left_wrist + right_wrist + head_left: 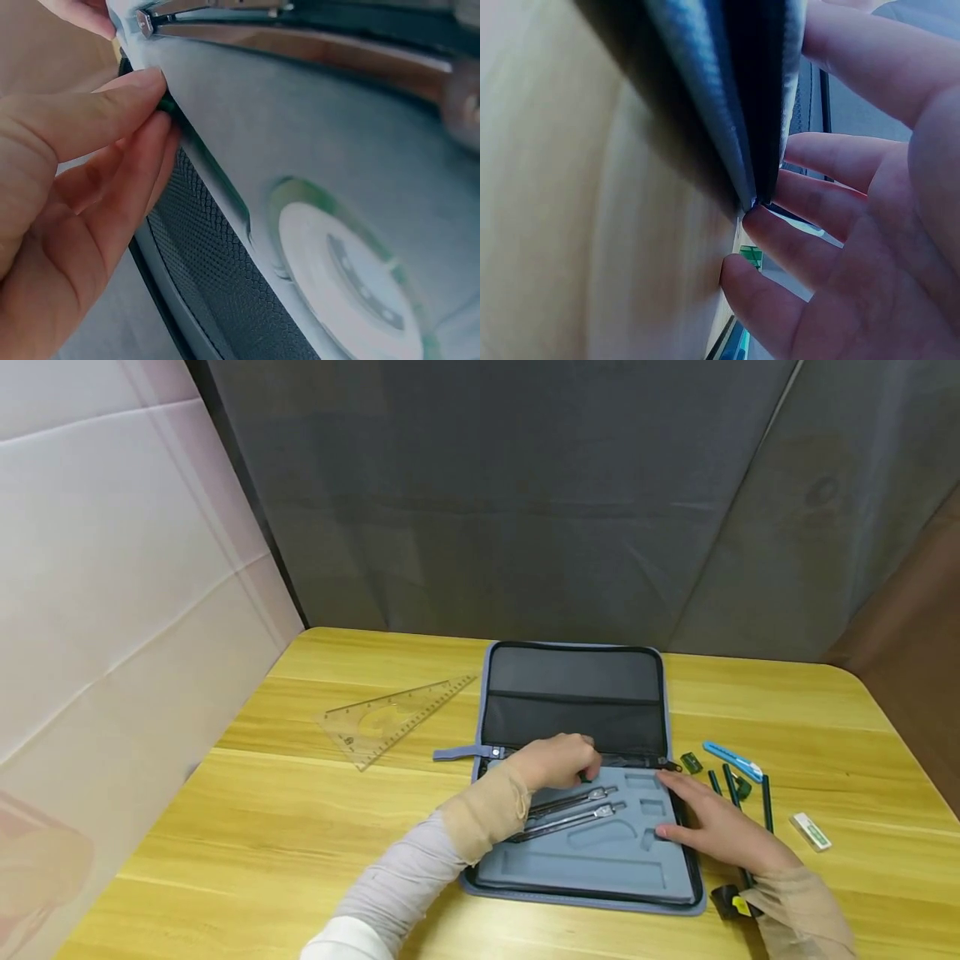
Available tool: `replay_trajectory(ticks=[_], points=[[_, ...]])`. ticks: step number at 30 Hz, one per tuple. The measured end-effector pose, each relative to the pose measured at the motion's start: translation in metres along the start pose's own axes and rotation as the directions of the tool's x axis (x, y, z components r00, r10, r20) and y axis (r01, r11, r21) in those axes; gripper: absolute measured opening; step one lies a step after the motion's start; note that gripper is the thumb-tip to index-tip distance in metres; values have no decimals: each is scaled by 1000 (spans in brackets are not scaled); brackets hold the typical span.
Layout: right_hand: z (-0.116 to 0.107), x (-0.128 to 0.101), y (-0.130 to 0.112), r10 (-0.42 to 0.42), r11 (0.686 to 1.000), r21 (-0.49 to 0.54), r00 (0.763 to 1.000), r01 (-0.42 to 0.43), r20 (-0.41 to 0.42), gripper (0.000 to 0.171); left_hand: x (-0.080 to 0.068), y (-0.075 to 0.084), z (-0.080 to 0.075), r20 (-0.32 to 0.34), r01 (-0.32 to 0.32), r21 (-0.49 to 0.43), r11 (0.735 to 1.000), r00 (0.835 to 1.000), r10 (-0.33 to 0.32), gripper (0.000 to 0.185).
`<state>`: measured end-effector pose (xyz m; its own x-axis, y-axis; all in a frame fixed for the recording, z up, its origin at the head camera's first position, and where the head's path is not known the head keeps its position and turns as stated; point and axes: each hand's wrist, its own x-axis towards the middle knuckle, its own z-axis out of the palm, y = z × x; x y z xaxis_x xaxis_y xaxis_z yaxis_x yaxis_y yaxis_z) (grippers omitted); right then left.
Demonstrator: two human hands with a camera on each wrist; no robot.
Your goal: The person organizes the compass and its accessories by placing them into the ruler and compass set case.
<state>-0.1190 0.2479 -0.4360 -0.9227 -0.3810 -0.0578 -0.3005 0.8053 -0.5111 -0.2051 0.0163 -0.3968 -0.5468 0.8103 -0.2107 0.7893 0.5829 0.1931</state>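
An unzipped blue-grey case lies spread on the table, its black-lined lid folded back. Inside is a moulded grey tray with shaped recesses. My left hand is at the tray's far edge, thumb and fingertips pinching a slim dark green stick along a slot there. Two metal compasses lie in the tray nearer me. A white disc with a green rim shows in the left wrist view. My right hand rests on the case's right edge, fingers extended and spread.
Right of the case lie a blue utility knife, a small green block, several dark green sticks, a white eraser and a black item with a yellow label. A clear set square lies to the left.
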Motion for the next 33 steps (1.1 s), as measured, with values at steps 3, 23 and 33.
replay_trajectory(ticks=[3,23,33], points=[[0,1,0,-8,1000,2,1000,8,-4,77,-1,0,0,0,9,-2,1000,1000,-9,22],[0,1,1,-19,1000,-19,1000,19,-5,77,-9,-2,2,-73,-29,42,999,997,32,20],[0,1,1,-8,1000,-16,1000,8,-4,78,-23,1,-4,-101,-18,97,995,995,27,21]])
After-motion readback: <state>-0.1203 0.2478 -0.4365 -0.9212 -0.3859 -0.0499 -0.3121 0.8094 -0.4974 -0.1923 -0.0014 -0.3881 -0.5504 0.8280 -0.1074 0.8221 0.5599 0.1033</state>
